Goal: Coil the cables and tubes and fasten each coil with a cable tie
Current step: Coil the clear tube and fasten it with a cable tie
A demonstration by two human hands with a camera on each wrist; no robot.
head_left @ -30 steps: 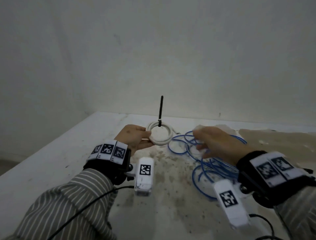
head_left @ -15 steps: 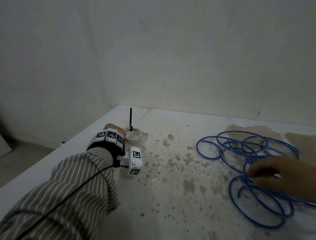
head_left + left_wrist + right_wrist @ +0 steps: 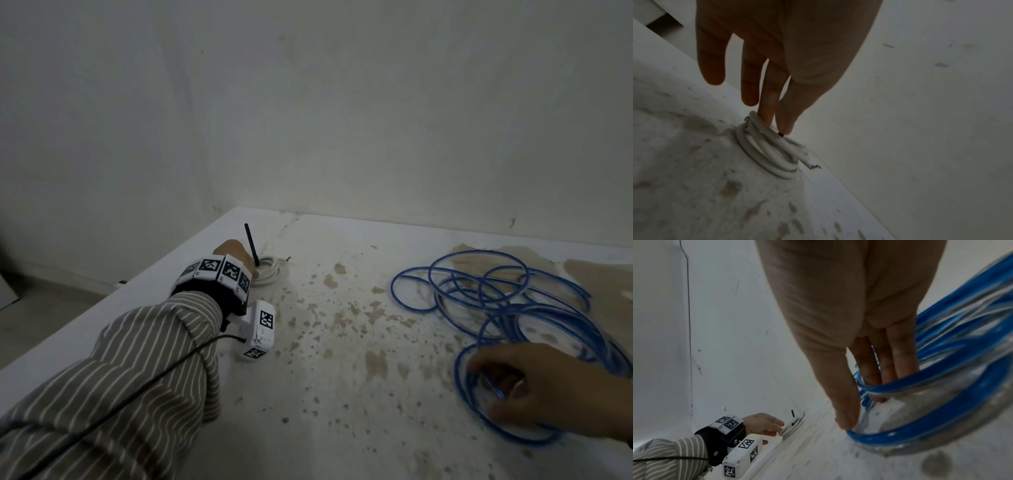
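Observation:
A small white cable coil (image 3: 271, 270) bound by a black cable tie (image 3: 251, 245), whose tail stands upright, lies near the table's far left corner. My left hand (image 3: 233, 255) reaches to it with straight fingers, and the fingertips (image 3: 766, 118) touch the coil's (image 3: 766, 155) near rim. A long blue tube (image 3: 479, 294) sprawls in loose loops at the right. My right hand (image 3: 534, 390) sits on its nearest loops. In the right wrist view the fingers (image 3: 869, 369) reach inside the loops (image 3: 941, 418) and the thumb presses from outside, pinching them.
The white table (image 3: 342, 394) is stained with brown spots. Its left edge drops to the floor just beyond the white coil. Plain walls stand close behind and to the left. A brownish patch (image 3: 589, 274) lies under the tube's far side.
My left hand carried the tied white coil out to the far left corner, set it down and straightened its fingers. My right hand moved toward me onto the blue tube's near loops.

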